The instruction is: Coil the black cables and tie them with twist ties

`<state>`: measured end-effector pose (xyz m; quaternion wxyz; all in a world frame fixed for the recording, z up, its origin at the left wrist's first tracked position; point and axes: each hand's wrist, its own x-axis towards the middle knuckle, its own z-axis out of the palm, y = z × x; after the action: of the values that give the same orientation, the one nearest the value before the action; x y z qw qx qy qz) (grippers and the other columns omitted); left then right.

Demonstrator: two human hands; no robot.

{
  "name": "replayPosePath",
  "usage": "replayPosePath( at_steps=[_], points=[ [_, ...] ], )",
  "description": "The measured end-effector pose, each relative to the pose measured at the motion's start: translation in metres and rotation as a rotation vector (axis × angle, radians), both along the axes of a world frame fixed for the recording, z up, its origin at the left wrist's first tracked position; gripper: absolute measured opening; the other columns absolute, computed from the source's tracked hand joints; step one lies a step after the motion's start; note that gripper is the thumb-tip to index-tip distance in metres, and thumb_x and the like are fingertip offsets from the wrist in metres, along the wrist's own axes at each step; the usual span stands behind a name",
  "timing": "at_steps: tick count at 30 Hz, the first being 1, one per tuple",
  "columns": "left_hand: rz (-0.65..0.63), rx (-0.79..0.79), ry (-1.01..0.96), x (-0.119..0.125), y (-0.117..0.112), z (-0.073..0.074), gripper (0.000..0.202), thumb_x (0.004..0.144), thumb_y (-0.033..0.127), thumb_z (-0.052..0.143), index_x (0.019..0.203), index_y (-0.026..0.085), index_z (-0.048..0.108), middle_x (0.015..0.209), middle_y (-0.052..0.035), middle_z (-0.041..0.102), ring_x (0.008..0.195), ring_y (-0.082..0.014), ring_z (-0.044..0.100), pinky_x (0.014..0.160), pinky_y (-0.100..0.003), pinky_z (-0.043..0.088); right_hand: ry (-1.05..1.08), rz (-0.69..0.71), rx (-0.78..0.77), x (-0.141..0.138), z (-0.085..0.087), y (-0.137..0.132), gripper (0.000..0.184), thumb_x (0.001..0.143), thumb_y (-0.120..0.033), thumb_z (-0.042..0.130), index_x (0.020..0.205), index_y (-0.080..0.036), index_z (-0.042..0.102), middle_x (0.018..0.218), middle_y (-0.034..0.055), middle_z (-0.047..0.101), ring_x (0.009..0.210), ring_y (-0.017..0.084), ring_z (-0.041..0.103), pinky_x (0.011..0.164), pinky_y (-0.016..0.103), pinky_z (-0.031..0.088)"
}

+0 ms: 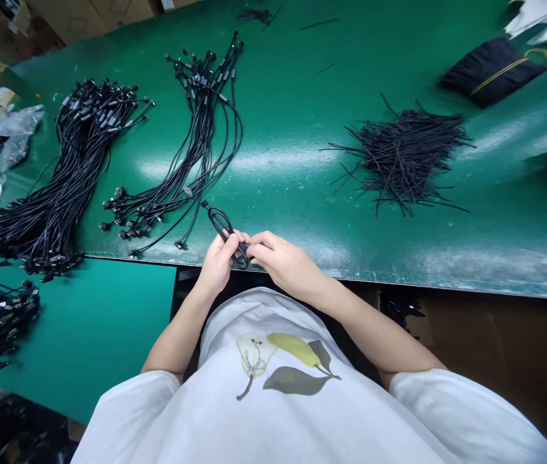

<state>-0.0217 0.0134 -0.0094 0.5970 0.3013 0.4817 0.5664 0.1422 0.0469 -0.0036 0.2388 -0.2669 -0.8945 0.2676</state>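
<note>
Close to the front edge of the green table, a black cable [220, 220] is folded into a small looped bundle. My left hand [221, 256] is closed round the middle of this bundle. My right hand [276, 258] is pinched at its lower right side, with fingertips against the cable; whether a thin tie is between them I cannot make out. Just beyond my hands lies a loose bunch of black cables [200, 129] with plugs at both ends. To the right is a pile of thin black ties [408, 154].
A thicker heap of black cables [80, 154] lies at the left, with more cables [7, 316] on a lower green surface [109, 322]. A black bundle with a yellow band [493, 71] sits at the far right. Plastic bags [19, 132] and cardboard boxes [77, 19] stand at upper left.
</note>
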Motion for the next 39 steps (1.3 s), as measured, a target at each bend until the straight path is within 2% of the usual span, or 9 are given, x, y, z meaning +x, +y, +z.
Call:
replayPosePath(
  at_steps=[5, 11, 17, 19, 21, 24, 27, 30, 39],
  points=[
    [-0.053, 0.051, 0.167, -0.004, -0.003, -0.003, 0.029, 0.087, 0.046, 0.061, 0.088, 0.017, 0.059, 0.09, -0.0038, 0.063, 0.085, -0.015, 0.059, 0.084, -0.028, 0.046, -0.146, 0.085, 0.262, 0.01, 0.01, -0.005, 0.031, 0.096, -0.01, 0.032, 0.118, -0.013, 0.054, 0.129, 0.0145, 0.055, 0.098, 0.021, 0.059, 0.077, 0.032, 0.048],
    [-0.023, 0.116, 0.351, 0.011, -0.009, 0.001, 0.023, 0.092, 0.04, 0.054, 0.093, 0.018, 0.058, 0.094, -0.0045, 0.063, 0.088, -0.0155, 0.058, 0.087, -0.029, 0.043, -0.177, 0.09, 0.272, 0.011, 0.022, -0.012, 0.032, 0.094, -0.006, 0.028, 0.107, -0.012, 0.057, 0.104, 0.0115, 0.062, 0.081, 0.017, 0.058, 0.066, 0.029, 0.044],
    [-0.084, -0.013, -0.029, 0.023, -0.011, 0.017, 0.029, 0.09, 0.046, 0.056, 0.082, 0.019, 0.051, 0.076, 0.0009, 0.052, 0.073, -0.0119, 0.053, 0.074, -0.026, 0.044, -0.109, 0.048, 0.451, 0.002, 0.013, -0.031, 0.031, 0.096, -0.012, 0.031, 0.101, -0.01, 0.062, 0.087, 0.0109, 0.062, 0.073, 0.02, 0.056, 0.064, 0.034, 0.045],
    [-0.039, -0.042, -0.056, 0.022, -0.009, 0.018, 0.034, 0.089, 0.05, 0.057, 0.08, 0.019, 0.048, 0.068, 0.0037, 0.046, 0.063, -0.0099, 0.049, 0.066, -0.025, 0.044, 0.0, 0.09, 0.36, 0.01, 0.016, -0.027, 0.029, 0.098, -0.015, 0.034, 0.11, -0.013, 0.06, 0.097, 0.0103, 0.064, 0.082, 0.019, 0.058, 0.072, 0.033, 0.049],
    [-0.012, -0.043, -0.032, 0.022, -0.008, 0.016, 0.037, 0.087, 0.053, 0.058, 0.079, 0.02, 0.045, 0.062, 0.0067, 0.04, 0.053, -0.008, 0.042, 0.057, -0.023, 0.041, 0.137, -0.008, 0.239, 0.02, 0.024, -0.014, 0.029, 0.098, -0.022, 0.041, 0.124, -0.018, 0.054, 0.11, 0.0101, 0.061, 0.097, 0.019, 0.058, 0.083, 0.034, 0.05],
    [-0.184, -0.042, 0.007, 0.025, -0.009, 0.011, 0.041, 0.083, 0.056, 0.062, 0.079, 0.02, 0.044, 0.058, 0.0082, 0.037, 0.05, -0.0075, 0.04, 0.053, -0.023, 0.04, 0.207, -0.185, 0.169, 0.025, 0.033, 0.014, 0.045, 0.095, -0.036, 0.051, 0.137, -0.022, 0.044, 0.127, 0.0141, 0.05, 0.117, 0.027, 0.05, 0.095, 0.043, 0.047],
    [-0.356, -0.098, 0.022, 0.025, -0.015, 0.009, 0.046, 0.083, 0.062, 0.056, 0.083, 0.017, 0.049, 0.058, 0.0069, 0.039, 0.05, -0.0079, 0.041, 0.053, -0.023, 0.039, 0.105, -0.03, 0.111, 0.024, 0.029, 0.039, 0.039, 0.096, -0.039, 0.046, 0.131, -0.02, 0.051, 0.121, 0.014, 0.05, 0.106, 0.025, 0.054, 0.087, 0.04, 0.05],
    [-0.363, -0.17, 0.013, 0.019, -0.019, 0.006, 0.053, 0.087, 0.067, 0.045, 0.087, 0.014, 0.055, 0.057, 0.0064, 0.038, 0.048, -0.0072, 0.038, 0.05, -0.022, 0.037, 0.039, 0.046, 0.063, 0.024, 0.02, 0.049, 0.032, 0.098, -0.03, 0.042, 0.124, -0.018, 0.057, 0.105, 0.0111, 0.052, 0.088, 0.018, 0.056, 0.077, 0.032, 0.051],
    [-0.364, -0.23, 0.118, 0.019, -0.007, -0.006, 0.055, 0.086, 0.066, 0.047, 0.087, 0.013, 0.057, 0.06, 0.0052, 0.04, 0.05, -0.0079, 0.039, 0.05, -0.022, 0.038, -0.376, -0.108, 0.101, 0.012, 0.015, 0.037, 0.03, 0.091, -0.007, 0.038, 0.115, -0.007, 0.056, 0.123, 0.0193, 0.05, 0.084, 0.019, 0.058, 0.074, 0.032, 0.048]
  ],
)
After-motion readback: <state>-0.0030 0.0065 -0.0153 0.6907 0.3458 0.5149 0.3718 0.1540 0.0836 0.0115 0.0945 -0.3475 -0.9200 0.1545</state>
